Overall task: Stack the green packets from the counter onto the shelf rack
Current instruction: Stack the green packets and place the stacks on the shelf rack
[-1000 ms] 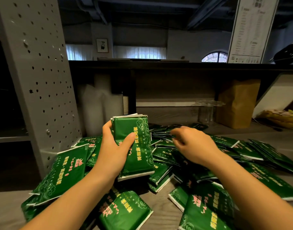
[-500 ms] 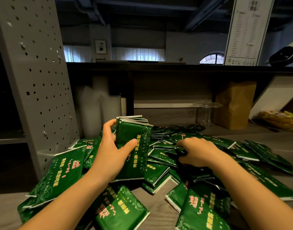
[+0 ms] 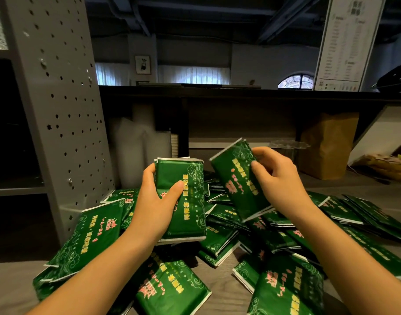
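Many green packets [image 3: 88,237], pink-and-yellow lettering

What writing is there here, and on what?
Stack of green foil packets in the left hand: yellow and pink characters, too blurred to read.
Single green packet in the right hand: the same, blurred.
Tall white board: print too small.
Loose packets: blurred too; nothing quotable.

stack of packets [image 3: 190,201]: number not countable, only thin edges show on top | left hand [image 3: 156,208]: fingers hidden behind stack | tilted packet [image 3: 233,178]: print blurred | menu board [image 3: 345,42]: text too small | black object [image 3: 396,78]: cut by right edge | shelf rack [image 3: 58,98]: inside too dark
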The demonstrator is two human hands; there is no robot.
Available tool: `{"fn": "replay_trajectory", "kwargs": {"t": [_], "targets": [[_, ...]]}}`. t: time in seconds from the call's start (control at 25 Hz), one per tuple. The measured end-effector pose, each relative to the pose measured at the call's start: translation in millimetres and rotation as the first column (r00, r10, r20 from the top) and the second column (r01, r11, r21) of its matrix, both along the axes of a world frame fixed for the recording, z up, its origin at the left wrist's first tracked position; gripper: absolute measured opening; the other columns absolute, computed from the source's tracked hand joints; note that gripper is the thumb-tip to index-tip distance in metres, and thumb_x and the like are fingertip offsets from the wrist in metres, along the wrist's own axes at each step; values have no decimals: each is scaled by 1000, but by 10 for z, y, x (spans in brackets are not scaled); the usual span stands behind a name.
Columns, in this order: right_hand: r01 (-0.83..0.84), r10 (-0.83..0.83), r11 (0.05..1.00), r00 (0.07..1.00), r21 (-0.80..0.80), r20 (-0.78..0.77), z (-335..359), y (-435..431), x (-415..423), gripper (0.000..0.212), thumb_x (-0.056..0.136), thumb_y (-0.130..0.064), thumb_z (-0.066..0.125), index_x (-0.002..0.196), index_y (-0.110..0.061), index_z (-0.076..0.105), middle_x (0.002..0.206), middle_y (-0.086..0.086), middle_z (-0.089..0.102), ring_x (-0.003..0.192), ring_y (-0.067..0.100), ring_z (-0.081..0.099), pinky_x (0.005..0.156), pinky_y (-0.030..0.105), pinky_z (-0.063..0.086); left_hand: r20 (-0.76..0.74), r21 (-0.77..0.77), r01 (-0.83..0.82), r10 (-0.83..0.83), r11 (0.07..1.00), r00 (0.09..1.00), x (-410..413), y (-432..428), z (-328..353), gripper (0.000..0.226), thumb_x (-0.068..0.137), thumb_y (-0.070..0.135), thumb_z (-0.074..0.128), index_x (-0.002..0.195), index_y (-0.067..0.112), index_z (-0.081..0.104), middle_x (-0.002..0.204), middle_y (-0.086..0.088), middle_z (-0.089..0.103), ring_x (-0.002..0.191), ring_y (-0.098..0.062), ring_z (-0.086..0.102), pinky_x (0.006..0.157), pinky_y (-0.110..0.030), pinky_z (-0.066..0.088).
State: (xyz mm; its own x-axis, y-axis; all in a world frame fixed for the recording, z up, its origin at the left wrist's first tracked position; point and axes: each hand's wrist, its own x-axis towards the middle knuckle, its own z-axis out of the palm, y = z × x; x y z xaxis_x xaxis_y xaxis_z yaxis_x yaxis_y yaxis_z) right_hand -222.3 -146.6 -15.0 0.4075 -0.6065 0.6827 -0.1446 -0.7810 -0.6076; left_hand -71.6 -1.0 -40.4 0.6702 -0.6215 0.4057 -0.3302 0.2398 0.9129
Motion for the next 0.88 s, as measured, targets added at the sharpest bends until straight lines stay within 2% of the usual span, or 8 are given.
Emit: {"fn": "replay_trajectory", "kwargs": {"t": [0.12,0.2,0.28,0.44,0.56,0.64,0.76,0.88], "targets": [[-321,264,915,934,245,241,-40,176,93,32,97,-5,45,123,-20,54,84,-7,69,78,6,66,69,25,57,-87,5,7,-7,1000,996,14,-16,-20,50,91,22,58,137,26,38,109,6,63,101,-19,63,92,-48,50],[-418,339,849,900,323,275,-120,318,179,37,97,-3,42,125,-27,49,84,-11,68,74,1,66,62,18,54,-143,12,16,-14,1000,990,15,-45,-46,50,92,24,57,137,26,37,115,2,62,106,-20,60,97,-48,46],[-430,361,834,900,346,245,-232,427,283,43,98,-3,42,131,-30,43,94,-9,67,80,-3,65,66,16,53,-209,5,30,-29,1000,978,-8,-65,-62,46,94,24,53,137,26,36,119,0,60,108,-21,59,98,-48,45],[-364,322,873,930,323,178,-433,530,456,50,98,-8,41,144,-27,31,127,-7,55,111,-1,55,96,23,48,-325,-41,87,-95,995,941,-105,-63,-60,25,100,25,39,125,29,42,104,-2,64,94,-18,63,81,-40,54],[-296,270,921,953,252,134,-475,617,506,49,98,-7,42,137,-35,33,109,-11,47,91,-15,46,83,1,37,-326,-67,89,-106,994,939,-128,-67,-94,35,99,43,32,131,29,36,115,-5,62,102,-21,62,88,-46,51],[-269,245,935,961,232,127,-502,640,515,47,97,-6,42,129,-39,32,99,-8,42,80,-13,44,76,0,35,-295,-58,112,-124,992,948,-157,-68,-111,41,95,45,39,134,34,29,120,-3,59,105,-20,62,90,-45,51],[-263,232,934,961,241,148,-532,628,518,46,97,-9,42,128,-41,32,100,-9,40,86,-12,44,82,3,37,-175,-5,131,-130,991,976,-200,-62,-141,60,91,29,55,138,38,19,119,3,59,102,-13,62,84,-33,52],[-275,242,933,957,231,159,-543,605,523,44,98,-10,42,126,-43,32,102,-11,39,90,-11,43,88,6,37,-100,-7,140,-140,990,985,-196,-72,-159,60,90,20,58,135,36,20,109,13,58,85,4,63,66,-13,50]]}}
